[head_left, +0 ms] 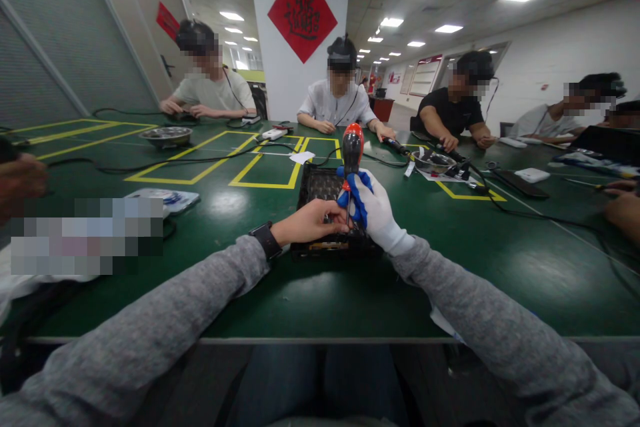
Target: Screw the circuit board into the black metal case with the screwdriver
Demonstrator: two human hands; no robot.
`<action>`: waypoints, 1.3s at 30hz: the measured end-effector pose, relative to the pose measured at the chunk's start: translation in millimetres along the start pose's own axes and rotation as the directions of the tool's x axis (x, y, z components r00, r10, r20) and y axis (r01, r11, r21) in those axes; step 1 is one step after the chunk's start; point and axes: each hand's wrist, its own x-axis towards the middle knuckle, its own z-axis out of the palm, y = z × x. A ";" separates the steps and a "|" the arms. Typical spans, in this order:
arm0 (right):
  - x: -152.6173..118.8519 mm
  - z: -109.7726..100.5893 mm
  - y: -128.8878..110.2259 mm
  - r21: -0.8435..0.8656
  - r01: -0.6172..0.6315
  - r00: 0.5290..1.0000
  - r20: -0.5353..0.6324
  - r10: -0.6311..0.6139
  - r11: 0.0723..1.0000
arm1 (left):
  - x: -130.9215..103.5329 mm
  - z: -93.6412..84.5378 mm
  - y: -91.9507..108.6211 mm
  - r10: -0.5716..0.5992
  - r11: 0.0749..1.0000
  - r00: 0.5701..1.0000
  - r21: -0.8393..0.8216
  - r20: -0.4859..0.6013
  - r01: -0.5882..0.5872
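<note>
A black box-like device (320,188) lies on the green table in front of me. My right hand (373,207), in a white glove with blue fingertips, is closed round a screwdriver (353,147) with a red and black handle. The tool stands upright, its shaft pointing down at the device. Bare and with a watch at the wrist, my left hand (315,220) rests over the device, fingers pinched beside the shaft's lower end. Whatever those fingers hold is too small to make out.
Metal bowls stand at the back left (167,136) and right (436,161). Black cables (200,157) cross the green table (220,307), which bears yellow tape outlines. A plastic tray (183,200) lies left. Several people sit around the table; hands show at both edges.
</note>
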 end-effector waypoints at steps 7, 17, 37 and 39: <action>-1.6 0.5 -0.5 0.011 0.025 1.000 -0.018 -0.025 1.000 | -0.5 -0.5 1.2 -0.035 0.997 0.999 0.062 -0.029 0.036; -1.4 3.0 -17.7 -0.035 0.087 0.994 -0.065 -0.089 0.996 | 1.2 -6.0 7.0 0.040 0.998 0.999 0.038 -0.010 -0.040; -20.1 -0.7 -9.4 -0.761 0.595 0.687 0.315 -0.655 0.259 | -4.2 2.0 46.8 0.166 0.984 0.892 0.135 -0.421 -0.119; -19.4 3.2 -7.7 -0.803 0.535 0.669 0.211 -0.713 0.264 | -2.0 -5.4 37.5 0.162 0.981 0.867 0.174 -0.472 -0.089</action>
